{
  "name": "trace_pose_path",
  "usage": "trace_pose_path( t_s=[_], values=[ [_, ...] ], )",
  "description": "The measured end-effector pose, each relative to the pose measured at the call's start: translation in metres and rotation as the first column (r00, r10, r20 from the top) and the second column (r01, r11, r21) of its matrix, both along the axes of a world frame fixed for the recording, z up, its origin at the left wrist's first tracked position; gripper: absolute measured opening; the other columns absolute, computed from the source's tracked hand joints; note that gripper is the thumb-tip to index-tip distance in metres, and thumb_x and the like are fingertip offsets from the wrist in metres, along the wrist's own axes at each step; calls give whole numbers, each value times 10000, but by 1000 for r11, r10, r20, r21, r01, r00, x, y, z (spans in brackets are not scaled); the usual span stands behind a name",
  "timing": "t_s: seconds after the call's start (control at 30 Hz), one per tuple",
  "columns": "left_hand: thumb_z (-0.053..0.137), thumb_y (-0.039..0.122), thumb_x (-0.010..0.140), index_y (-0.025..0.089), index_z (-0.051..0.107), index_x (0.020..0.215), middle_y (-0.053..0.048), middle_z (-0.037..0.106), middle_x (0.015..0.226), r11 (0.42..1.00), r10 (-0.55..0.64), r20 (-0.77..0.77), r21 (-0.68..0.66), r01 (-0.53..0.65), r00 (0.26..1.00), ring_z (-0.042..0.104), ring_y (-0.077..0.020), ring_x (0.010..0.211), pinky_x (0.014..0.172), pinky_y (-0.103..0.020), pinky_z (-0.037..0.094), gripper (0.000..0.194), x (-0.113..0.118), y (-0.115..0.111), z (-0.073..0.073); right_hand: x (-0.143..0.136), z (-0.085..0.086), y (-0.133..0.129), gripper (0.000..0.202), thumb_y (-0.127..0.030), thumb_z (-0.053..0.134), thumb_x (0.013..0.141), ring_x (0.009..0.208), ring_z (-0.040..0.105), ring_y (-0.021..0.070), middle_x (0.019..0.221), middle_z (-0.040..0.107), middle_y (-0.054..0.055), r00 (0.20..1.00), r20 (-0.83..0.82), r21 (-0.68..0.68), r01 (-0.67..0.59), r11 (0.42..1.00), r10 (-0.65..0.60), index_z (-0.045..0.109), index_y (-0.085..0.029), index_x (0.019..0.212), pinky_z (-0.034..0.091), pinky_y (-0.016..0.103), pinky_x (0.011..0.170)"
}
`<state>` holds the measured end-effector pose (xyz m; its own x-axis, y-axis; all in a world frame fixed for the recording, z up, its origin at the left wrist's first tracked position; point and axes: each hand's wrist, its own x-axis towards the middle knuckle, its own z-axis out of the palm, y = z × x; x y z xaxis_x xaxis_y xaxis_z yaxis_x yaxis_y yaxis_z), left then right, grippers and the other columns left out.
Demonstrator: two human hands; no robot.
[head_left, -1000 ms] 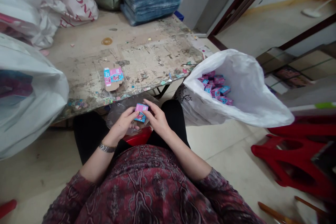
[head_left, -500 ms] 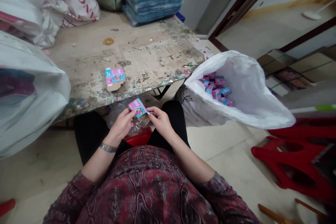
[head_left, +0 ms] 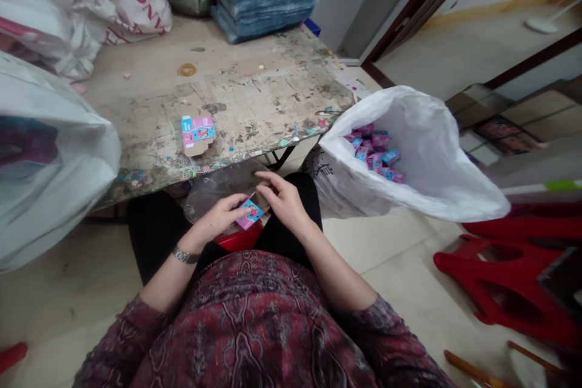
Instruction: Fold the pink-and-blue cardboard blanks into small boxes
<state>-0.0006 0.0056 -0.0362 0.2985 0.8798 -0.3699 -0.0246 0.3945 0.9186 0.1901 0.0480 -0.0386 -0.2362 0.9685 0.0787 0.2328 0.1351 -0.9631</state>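
Observation:
My left hand (head_left: 221, 216) grips a small pink and blue carton (head_left: 250, 213) over my lap, its thumb across the printed face. The carton is tilted, and a brown inner flap shows at its upper right end. Right by that end is my right hand (head_left: 284, 200), with its index finger stretched out and its thumb apart from it. Whether its fingertips touch the flap is hard to see. On the table (head_left: 254, 97) lies another carton (head_left: 199, 134), flattened and unfolded, in the same colours.
To my right stands a white sack (head_left: 409, 151) with several small folded boxes (head_left: 375, 148) inside. White bags (head_left: 54, 139) bulge at the left. Blue plastic-wrapped stacks (head_left: 266, 6) sit at the table's back. Clear plastic (head_left: 213, 188) hangs below the edge; red stools (head_left: 491, 279) stand right.
The carton has turned and come down toward my lap in my left hand. My right hand has let go of its corner, and its fingers have spread at the upper end.

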Motion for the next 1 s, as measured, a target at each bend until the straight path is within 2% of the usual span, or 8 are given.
trace_pose_path(
  t_s=[0.1,0.2,0.27,0.43,0.63,0.73,0.87,1.0],
  values=[
    [811,350,755,171,700,986,-28,712,898,976,192,99,-128,-179,976,641,-148,753,702,-278,531,312,6,-1,3,-4,-7,-1,353,-367,633,863,803,685,180,921,732,29,978,-165,-97,116,989,-131,642,-224,1186,557,325,771],
    [856,366,703,162,658,941,-28,698,881,924,355,185,-220,-314,916,646,-148,716,635,-279,561,371,8,1,8,-8,-12,-7,381,-392,701,809,890,711,193,981,746,46,954,-246,-154,135,979,-170,615,-233,1144,567,328,807],
    [874,338,686,157,652,941,-29,699,887,906,401,212,-232,-353,891,651,-147,715,621,-274,573,383,10,2,10,-12,-14,-13,378,-385,724,791,942,720,205,1001,751,52,952,-256,-170,126,977,-168,619,-237,1123,576,335,828],
    [850,283,735,167,673,1020,-34,715,922,911,393,257,-240,-336,883,665,-147,733,618,-261,580,355,14,0,13,-21,-15,-24,318,-335,699,821,953,731,207,1032,761,47,967,-202,-71,146,987,-158,661,-242,1123,592,341,841],
    [671,439,904,167,689,1173,-105,730,1118,903,416,388,-282,-324,822,696,-208,869,708,-337,601,383,17,-3,12,-23,-14,-28,299,-303,640,883,1010,723,205,1145,753,55,980,-123,56,166,985,-158,702,-246,1170,581,354,921],
    [647,438,917,173,688,1189,-109,732,1139,893,429,395,-321,-316,812,700,-219,897,748,-354,594,382,16,-1,13,-23,-12,-31,298,-299,616,905,1061,709,211,1178,749,66,986,-86,111,154,982,-145,713,-247,1182,567,360,949],
    [682,370,872,165,689,1111,-90,738,1065,868,460,370,-377,-321,807,697,-205,877,767,-347,585,314,14,1,12,-22,-5,-33,264,-280,574,933,1060,700,212,1141,759,71,996,-56,155,83,984,-75,734,-252,1141,551,373,953],
    [717,277,775,174,665,970,-23,702,866,860,470,344,-384,-335,813,657,-160,750,672,-287,547,227,12,2,8,-24,2,-33,203,-303,566,946,987,699,208,1036,765,65,998,-66,138,26,990,-17,752,-251,1012,540,368,930]
  ],
)
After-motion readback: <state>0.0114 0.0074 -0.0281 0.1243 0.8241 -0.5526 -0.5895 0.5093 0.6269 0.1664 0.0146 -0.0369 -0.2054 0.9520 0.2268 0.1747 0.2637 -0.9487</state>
